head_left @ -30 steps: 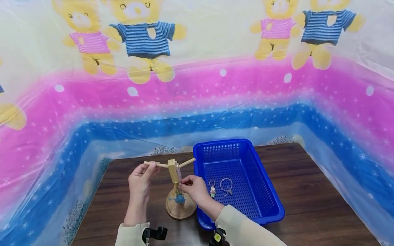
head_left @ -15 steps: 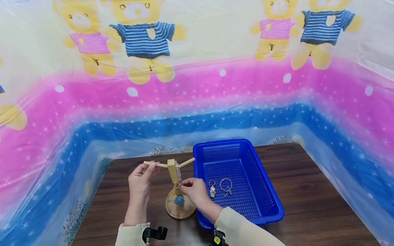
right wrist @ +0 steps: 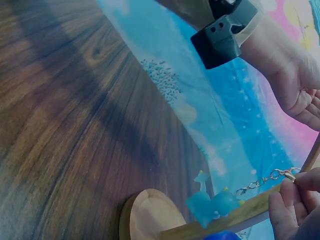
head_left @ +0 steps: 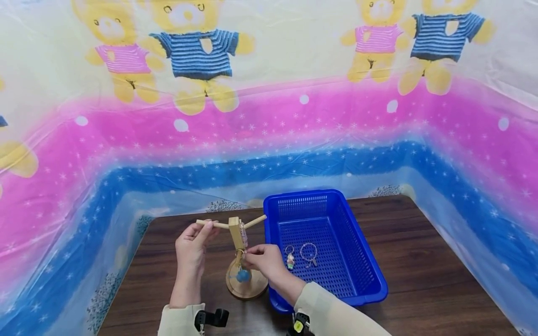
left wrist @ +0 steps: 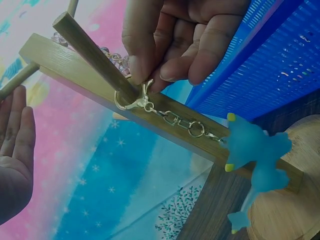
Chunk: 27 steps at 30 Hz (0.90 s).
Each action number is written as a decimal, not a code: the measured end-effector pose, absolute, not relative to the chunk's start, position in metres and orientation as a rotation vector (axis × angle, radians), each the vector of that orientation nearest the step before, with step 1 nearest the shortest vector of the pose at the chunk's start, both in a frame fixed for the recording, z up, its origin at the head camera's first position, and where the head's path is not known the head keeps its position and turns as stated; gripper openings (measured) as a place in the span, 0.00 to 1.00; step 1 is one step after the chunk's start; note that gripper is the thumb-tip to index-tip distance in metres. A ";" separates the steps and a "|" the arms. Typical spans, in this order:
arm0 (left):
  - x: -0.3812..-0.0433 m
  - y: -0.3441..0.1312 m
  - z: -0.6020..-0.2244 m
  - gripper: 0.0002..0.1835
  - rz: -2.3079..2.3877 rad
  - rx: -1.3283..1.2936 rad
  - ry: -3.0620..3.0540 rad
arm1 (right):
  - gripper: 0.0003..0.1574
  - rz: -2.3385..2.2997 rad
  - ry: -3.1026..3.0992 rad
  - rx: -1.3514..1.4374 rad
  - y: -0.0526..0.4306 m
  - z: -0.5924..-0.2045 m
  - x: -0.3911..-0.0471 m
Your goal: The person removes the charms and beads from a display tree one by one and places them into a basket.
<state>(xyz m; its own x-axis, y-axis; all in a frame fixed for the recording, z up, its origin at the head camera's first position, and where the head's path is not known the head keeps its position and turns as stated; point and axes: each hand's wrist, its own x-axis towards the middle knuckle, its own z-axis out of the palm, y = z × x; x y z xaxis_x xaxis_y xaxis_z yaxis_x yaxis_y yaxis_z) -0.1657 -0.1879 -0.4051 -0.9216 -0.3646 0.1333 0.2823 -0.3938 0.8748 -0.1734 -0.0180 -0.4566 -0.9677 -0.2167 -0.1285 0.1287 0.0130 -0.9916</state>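
Observation:
A wooden stand (head_left: 236,233) with a round base and several pegs stands on the table. My left hand (head_left: 191,252) pinches its upper left peg. My right hand (head_left: 268,262) pinches the gold clasp (left wrist: 134,106) of a keychain with thumb and finger. In the left wrist view, that clasp encircles a lower peg (left wrist: 95,52). A translucent blue animal-shaped charm (left wrist: 257,155) with yellow tips hangs from its chain, in front of the post. A pink beaded strand (head_left: 244,234) hangs beside the post, partly hidden.
Right of the stand is a blue plastic basket (head_left: 303,204), close to my right forearm. Inside it lie a keyring with a small figure (head_left: 290,259) and a beaded bracelet (head_left: 308,252). A printed cloth (head_left: 269,116) surrounds the brown wooden table (head_left: 424,261).
My right hand has shifted slightly left and down, bringing the clasp onto the lower peg. The blue charm has moved slightly left. My left hand stays on its peg.

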 end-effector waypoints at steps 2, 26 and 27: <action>-0.166 -0.188 -0.405 0.16 -2.335 0.107 -1.446 | 0.12 -2.052 2.006 -0.053 -0.018 -0.457 -0.173; -0.168 -0.188 -0.409 0.06 -2.326 0.084 -1.420 | 0.12 -2.072 1.824 0.028 -0.012 -0.452 -0.165; -0.168 -0.188 -0.409 0.06 -2.325 0.084 -1.422 | 0.12 -2.073 1.821 0.028 -0.012 -0.452 -0.165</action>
